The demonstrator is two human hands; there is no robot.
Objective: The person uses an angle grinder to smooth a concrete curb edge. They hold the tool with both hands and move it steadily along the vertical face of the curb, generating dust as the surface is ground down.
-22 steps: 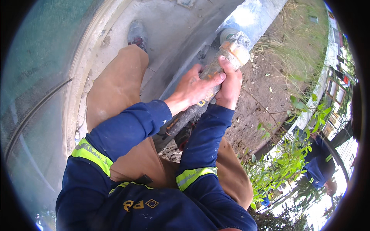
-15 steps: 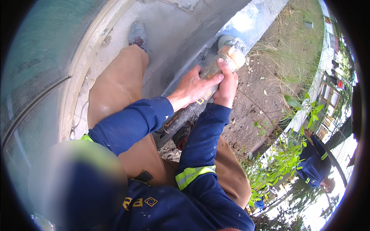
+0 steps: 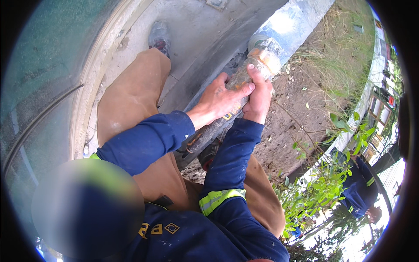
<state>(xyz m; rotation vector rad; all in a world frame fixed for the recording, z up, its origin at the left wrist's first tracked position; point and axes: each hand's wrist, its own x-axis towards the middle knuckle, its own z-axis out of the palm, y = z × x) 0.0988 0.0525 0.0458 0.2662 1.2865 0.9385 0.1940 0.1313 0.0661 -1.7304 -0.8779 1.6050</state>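
Note:
A dust-caked angle grinder (image 3: pixel 265 56) lies diagonally ahead of me, its disc (image 3: pixel 257 40) at the pale, wet-looking face of a concrete ledge (image 3: pixel 294 22), where glare hides some detail. My left hand (image 3: pixel 218 98) grips the grinder's body, thumb over the top. My right hand (image 3: pixel 258 96) wraps it just above and to the right, nearer the head, thumb raised along it. The rear of the tool runs down between my forearms.
My left shoe (image 3: pixel 159 37) stands on pale concrete beside a glass panel (image 3: pixel 48 61) in a stone-like frame. Right of the ledge are soil (image 3: pixel 288 118), dry grass, a leafy shrub (image 3: pixel 318 187) and a co-worker in dark blue (image 3: pixel 358 187) at the far right.
The grinder and both hands have shifted a little along the ledge, first slightly down-left, then back up-right. The grip is the same. The co-worker has moved slightly.

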